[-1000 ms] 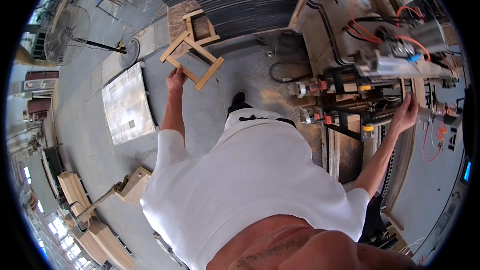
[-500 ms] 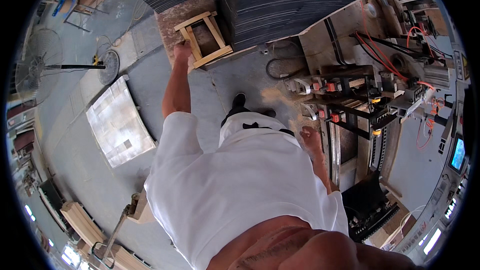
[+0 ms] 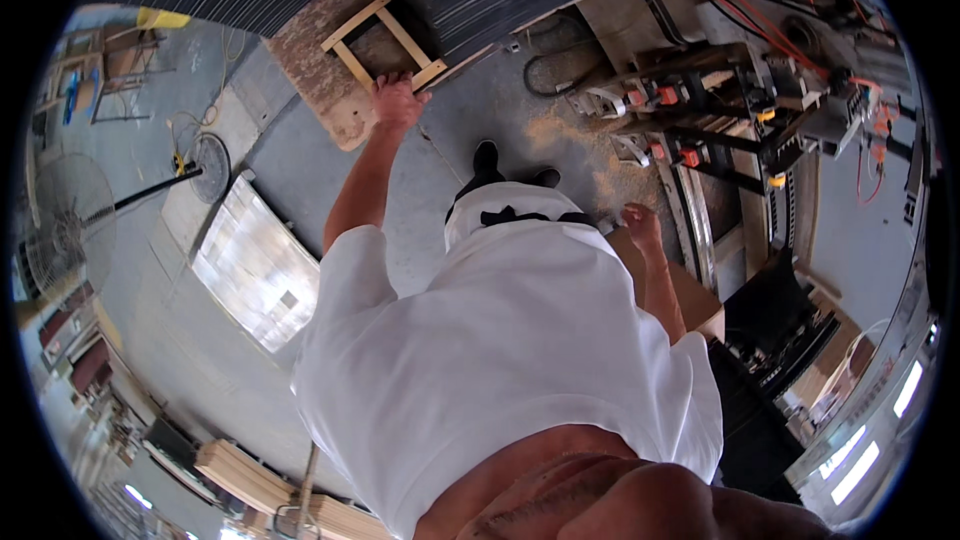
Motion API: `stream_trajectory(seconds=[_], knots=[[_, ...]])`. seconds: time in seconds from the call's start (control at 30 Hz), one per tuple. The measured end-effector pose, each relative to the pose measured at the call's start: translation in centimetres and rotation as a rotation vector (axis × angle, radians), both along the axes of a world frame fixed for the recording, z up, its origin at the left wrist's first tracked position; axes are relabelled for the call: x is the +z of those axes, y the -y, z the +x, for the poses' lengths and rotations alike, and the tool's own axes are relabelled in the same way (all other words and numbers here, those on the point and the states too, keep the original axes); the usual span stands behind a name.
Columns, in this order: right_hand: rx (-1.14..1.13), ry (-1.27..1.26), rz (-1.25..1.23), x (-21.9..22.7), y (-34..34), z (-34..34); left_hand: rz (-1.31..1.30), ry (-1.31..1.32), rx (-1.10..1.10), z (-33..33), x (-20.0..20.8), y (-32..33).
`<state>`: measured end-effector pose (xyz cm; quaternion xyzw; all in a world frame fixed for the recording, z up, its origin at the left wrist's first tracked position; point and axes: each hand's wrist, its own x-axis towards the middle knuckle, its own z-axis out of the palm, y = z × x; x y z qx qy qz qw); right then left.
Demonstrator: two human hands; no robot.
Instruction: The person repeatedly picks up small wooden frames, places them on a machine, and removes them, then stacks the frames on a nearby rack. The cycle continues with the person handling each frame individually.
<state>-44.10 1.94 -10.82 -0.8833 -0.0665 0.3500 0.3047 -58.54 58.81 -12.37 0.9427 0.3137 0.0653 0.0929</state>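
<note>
A rectangular wooden frame [image 3: 405, 38] lies on a mottled brown board [image 3: 312, 70], just beside the tall stack of dark sheets [image 3: 520, 0]. The left hand [image 3: 398, 102] reaches out to the frame's near end, its fingers over the near rail and the thumb spread to the side; whether they grip the wood, I cannot tell. The right hand [image 3: 643, 227] hangs by the hip, well apart from the frame, its fingers loosely bent, their gap too small to make out. Beyond it stands a machine with red-and-yellow-fitted black arms [image 3: 700, 145], near scattered sawdust [image 3: 575, 145] on the floor.
</note>
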Motion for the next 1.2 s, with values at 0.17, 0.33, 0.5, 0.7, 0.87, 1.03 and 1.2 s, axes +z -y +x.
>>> stream_trajectory(seconds=[0.17, 0.33, 0.5, 0.7, 0.87, 1.03, 1.2], knots=[[-0.074, 0.115, 0.059, 3.2, -0.6, -0.9, -0.024, -0.215, -0.042, 1.1, -3.5, -1.2], [-0.116, 0.220, -0.010, 4.9, 4.9, -2.2, 0.017, -0.197, -0.066, 0.5, -6.2, -1.8], [-0.068, 0.762, -0.159, 20.1, 9.2, -0.6, 0.193, -0.129, -0.113, 0.5, -5.9, -1.0], [-0.281, 1.399, -0.810, 43.1, 25.1, -4.2, 0.074, -0.118, 0.100, 0.4, -2.5, 7.5], [-0.715, 1.128, -1.516, 54.5, 35.1, -13.1, -0.200, -0.190, -0.228, 2.1, -3.5, 17.5], [-0.763, 0.956, -1.233, 54.7, 46.9, -19.9, -0.537, 0.020, -0.522, 10.3, -3.4, 27.9], [-0.883, 0.972, -1.142, 54.1, 48.7, -22.1, -0.830, 0.187, -0.717, 22.8, 8.8, 40.5]])
